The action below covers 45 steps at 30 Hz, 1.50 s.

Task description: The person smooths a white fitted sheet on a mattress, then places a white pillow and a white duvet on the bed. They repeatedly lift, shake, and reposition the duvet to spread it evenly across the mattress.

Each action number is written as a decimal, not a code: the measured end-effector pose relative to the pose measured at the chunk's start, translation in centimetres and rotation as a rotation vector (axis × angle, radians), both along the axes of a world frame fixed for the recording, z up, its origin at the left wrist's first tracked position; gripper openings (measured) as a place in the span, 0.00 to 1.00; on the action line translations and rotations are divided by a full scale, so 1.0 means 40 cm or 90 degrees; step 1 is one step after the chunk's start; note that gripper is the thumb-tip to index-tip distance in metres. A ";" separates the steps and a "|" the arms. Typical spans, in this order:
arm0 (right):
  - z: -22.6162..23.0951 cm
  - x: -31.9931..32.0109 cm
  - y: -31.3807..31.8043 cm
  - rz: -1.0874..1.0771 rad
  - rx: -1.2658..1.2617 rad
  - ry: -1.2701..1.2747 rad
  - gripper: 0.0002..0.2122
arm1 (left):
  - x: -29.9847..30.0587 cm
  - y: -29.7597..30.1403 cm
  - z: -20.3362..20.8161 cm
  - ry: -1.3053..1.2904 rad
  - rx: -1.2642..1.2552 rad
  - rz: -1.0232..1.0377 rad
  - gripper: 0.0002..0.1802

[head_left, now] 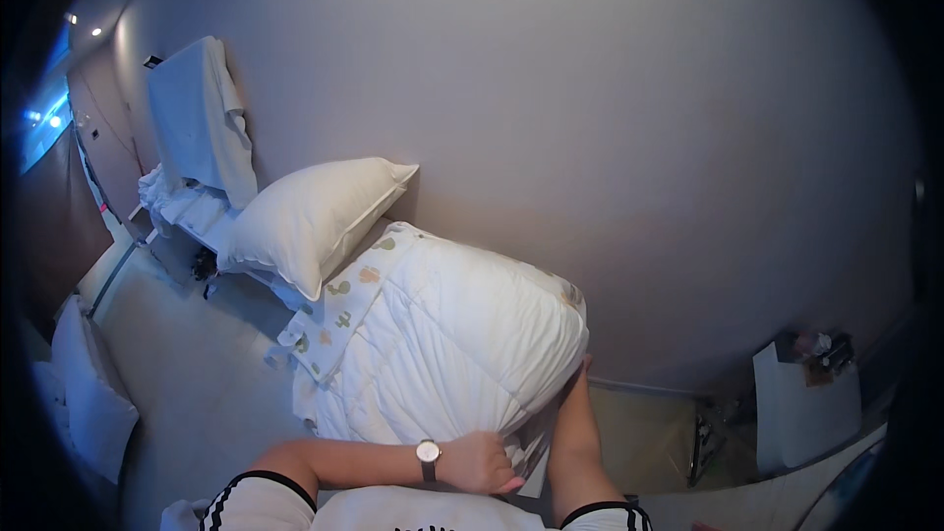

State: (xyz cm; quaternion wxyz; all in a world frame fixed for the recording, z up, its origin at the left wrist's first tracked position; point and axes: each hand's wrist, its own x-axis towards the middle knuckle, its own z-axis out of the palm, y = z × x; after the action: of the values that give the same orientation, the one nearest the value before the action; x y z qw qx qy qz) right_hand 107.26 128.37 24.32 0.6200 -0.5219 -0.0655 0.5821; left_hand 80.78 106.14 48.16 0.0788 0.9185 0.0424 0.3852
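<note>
A thick white quilt lies bunched over the near end of a narrow bed against the wall. Beneath it shows a sheet printed with green and orange cactus shapes. My left hand, with a watch on its wrist, is closed in a fist on the quilt's near edge, and creases fan out from there. My right hand reaches along the quilt's right side, by its far right corner; its fingers are mostly hidden. Beyond the quilt, a plump white pillow leans toward the wall.
White cloth drapes over something upright at the bed's far end. Another white pillow is at the far left. On the right stands a white cabinet with small items on top, near a dark metal frame.
</note>
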 end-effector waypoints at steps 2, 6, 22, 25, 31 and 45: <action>0.074 -0.070 -0.054 0.044 0.066 0.151 0.30 | -0.015 -0.003 -0.022 0.026 -0.016 0.052 0.20; 0.280 -0.098 -0.109 0.183 0.166 0.228 0.31 | 0.022 0.045 -0.076 0.058 -0.014 0.122 0.20; 0.462 -0.152 -0.198 0.355 0.439 -0.304 0.14 | -0.457 0.322 -0.074 -0.123 -0.220 0.754 0.27; 0.560 -0.221 -0.321 0.443 0.483 -0.296 0.15 | -0.677 0.464 -0.113 -0.169 -0.506 0.556 0.29; 0.696 -0.207 -0.511 0.680 0.485 -0.433 0.19 | -0.654 0.592 -0.048 -0.239 -0.817 0.437 0.33; 0.699 -0.306 -0.539 0.738 0.680 -0.167 0.19 | -0.601 0.599 -0.017 -0.163 -0.824 0.442 0.34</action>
State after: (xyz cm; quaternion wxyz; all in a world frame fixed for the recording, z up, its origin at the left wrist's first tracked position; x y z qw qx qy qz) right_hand 95.01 106.81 52.26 0.3718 -0.1011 -0.6689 0.6357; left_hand 56.76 130.09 47.50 0.4821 0.5701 0.5392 0.3897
